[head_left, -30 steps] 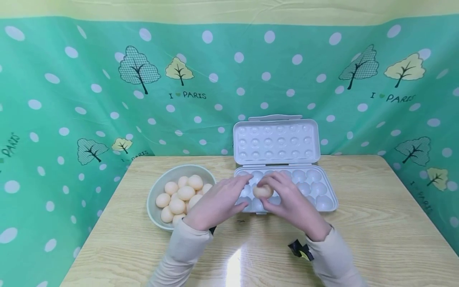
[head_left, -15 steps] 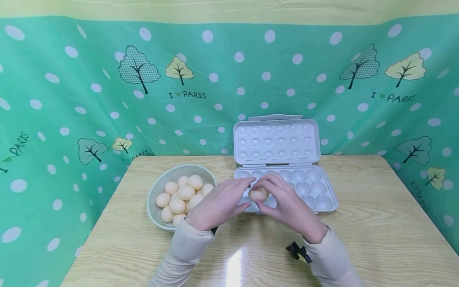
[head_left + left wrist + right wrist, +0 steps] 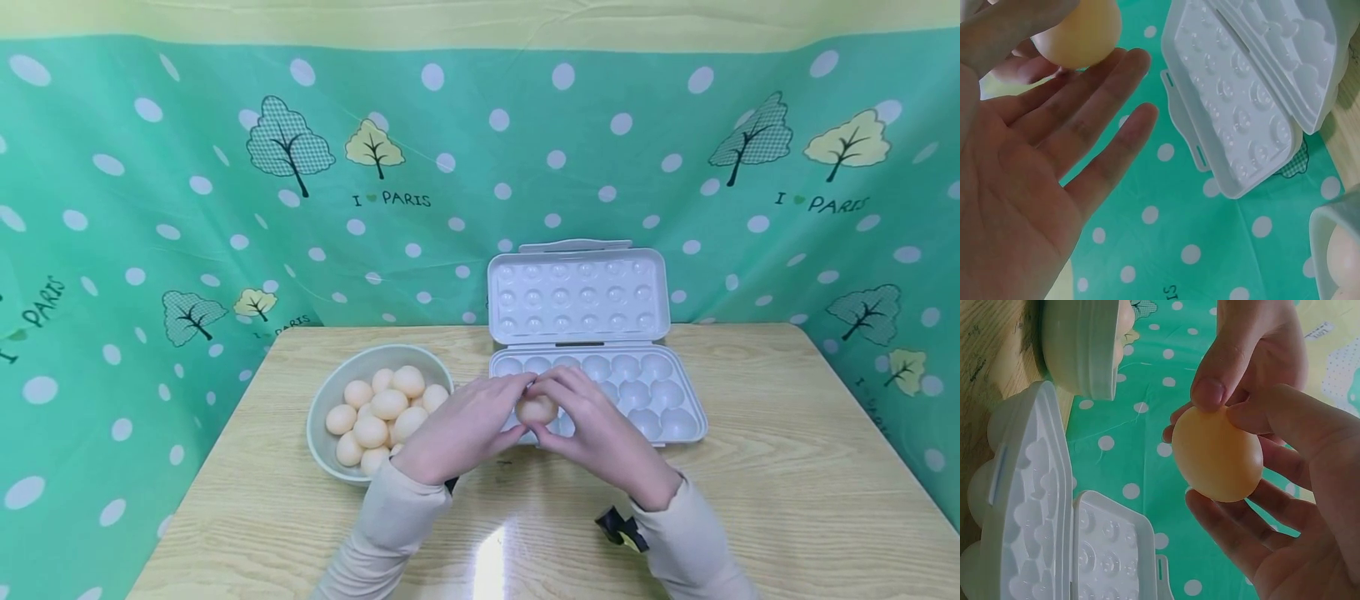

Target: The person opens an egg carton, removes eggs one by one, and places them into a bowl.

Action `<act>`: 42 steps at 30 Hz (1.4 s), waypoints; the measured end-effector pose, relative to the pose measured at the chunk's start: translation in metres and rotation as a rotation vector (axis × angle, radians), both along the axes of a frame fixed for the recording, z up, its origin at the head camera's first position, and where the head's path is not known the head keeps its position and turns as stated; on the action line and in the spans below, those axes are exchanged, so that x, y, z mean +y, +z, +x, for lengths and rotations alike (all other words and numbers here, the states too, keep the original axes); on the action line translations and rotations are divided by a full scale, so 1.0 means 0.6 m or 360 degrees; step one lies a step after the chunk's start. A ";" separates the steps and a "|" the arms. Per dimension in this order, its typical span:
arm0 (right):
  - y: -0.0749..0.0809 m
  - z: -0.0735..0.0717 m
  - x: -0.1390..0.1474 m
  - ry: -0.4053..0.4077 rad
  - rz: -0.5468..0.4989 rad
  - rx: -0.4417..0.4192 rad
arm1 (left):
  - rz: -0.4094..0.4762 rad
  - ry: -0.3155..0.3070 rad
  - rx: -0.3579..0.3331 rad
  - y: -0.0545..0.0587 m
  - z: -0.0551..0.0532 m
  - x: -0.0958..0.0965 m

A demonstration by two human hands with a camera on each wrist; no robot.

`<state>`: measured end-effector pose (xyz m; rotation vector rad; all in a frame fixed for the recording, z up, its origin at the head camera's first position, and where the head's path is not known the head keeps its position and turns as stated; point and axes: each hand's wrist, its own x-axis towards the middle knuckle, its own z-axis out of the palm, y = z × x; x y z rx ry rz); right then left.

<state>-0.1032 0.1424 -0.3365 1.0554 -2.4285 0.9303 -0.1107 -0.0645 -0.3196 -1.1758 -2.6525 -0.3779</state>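
Observation:
One pale brown egg (image 3: 537, 409) is held up between both hands, over the left part of an open white egg carton (image 3: 666, 392). My right hand (image 3: 600, 433) grips it from the right, thumb on one side and fingertips on the other. From the left, my left hand (image 3: 468, 425) pinches the same egg (image 3: 1216, 455) with its thumb tip on the shell. The left wrist view shows the left hand's outer fingers (image 3: 1110, 156) spread and fairly straight. The carton's cups that show hold no eggs; the hands cover some of the front ones.
A pale green bowl (image 3: 316, 433) heaped with several eggs (image 3: 371, 431) stands left of the carton, partly behind the left forearm. The carton's lid (image 3: 577, 296) stands raised against the green dotted curtain (image 3: 420, 275). Beneath everything is a light wooden table (image 3: 780, 467).
The right hand has brought the egg slightly left and toward me, to the left hand. The left thumb and fingers, apart from the egg earlier, now meet it. Bowl and carton have not moved.

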 end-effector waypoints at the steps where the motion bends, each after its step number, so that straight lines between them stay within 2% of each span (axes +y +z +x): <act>1: 0.000 0.000 0.000 0.0005 -0.0010 0.0000 | 0.0004 0.0000 0.0008 0.000 0.000 0.001; 8: -0.002 0.000 -0.007 -0.0018 -0.0095 0.0044 | 0.0067 -0.0013 0.0051 -0.001 0.002 0.006; 12: -0.005 0.000 -0.011 -0.0027 -0.0138 0.0065 | 0.0091 -0.0007 0.0013 -0.001 0.003 0.006; 18: -0.006 0.001 -0.013 -0.0024 -0.0134 0.0068 | 0.0074 0.0000 -0.0047 0.001 0.003 0.004; 29: -0.002 0.003 -0.012 -0.0046 -0.0126 0.0011 | 0.0031 -0.0026 -0.0058 0.003 0.002 0.000; 34: -0.003 0.001 -0.011 -0.0023 -0.0132 0.0027 | 0.0038 -0.0032 -0.0041 0.003 0.001 -0.004; 42: -0.001 -0.001 -0.007 -0.0015 -0.0145 0.0072 | 0.0090 0.0012 -0.0030 0.003 0.000 -0.012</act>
